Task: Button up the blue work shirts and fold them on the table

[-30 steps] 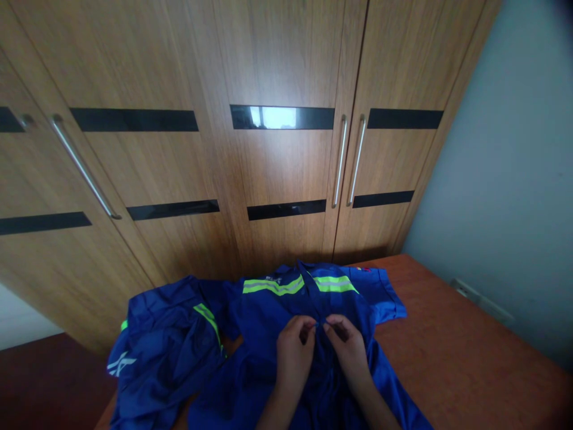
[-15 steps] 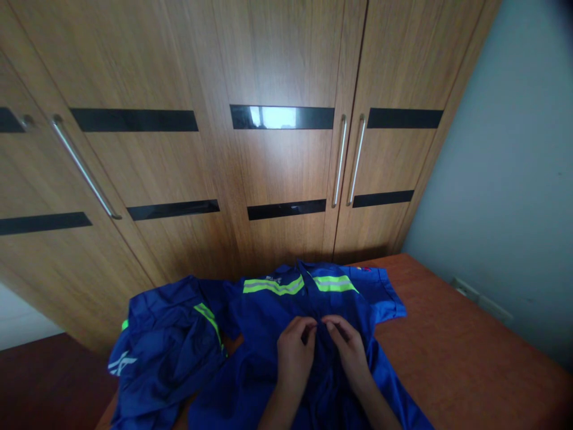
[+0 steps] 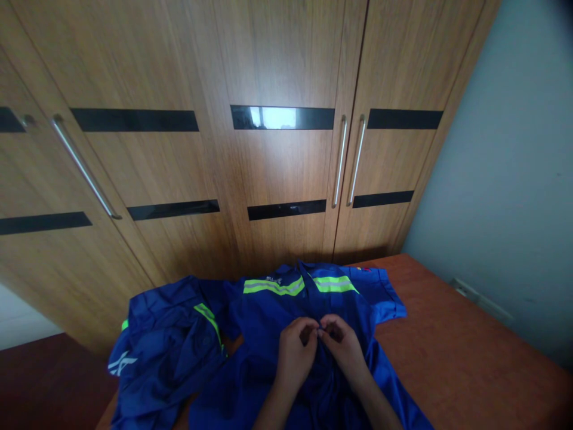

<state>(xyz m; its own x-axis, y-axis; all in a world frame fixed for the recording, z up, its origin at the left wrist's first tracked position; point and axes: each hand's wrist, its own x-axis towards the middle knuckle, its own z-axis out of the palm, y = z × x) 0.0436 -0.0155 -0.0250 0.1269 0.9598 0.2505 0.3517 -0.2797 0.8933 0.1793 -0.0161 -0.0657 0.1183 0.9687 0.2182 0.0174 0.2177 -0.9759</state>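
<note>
A blue work shirt [image 3: 264, 310] with yellow-green reflective bands across the chest lies face up on the reddish-brown tabletop [image 3: 447, 346], collar away from me. My left hand [image 3: 296, 352] pinches its front placket between thumb and fingers, below the chest bands. Close beside it, my right hand [image 3: 344, 346] is closed in a pinch on the same front edge, and the fingertips of both hands nearly meet. Whatever small part of the placket lies between the fingertips is hidden.
Left of the shirt, a second blue garment [image 3: 170, 346] with a green stripe and white logo lies bunched up. Behind the table stands a wooden wardrobe [image 3: 277, 167] with metal handles [image 3: 340, 161]. A pale wall [image 3: 505, 179] with a socket strip [image 3: 481, 298] borders the right side.
My right hand has turned slightly, its fingers curling closer to the left fingertips. The left hand has shifted a little to the right. Both garments lie where they were.
</note>
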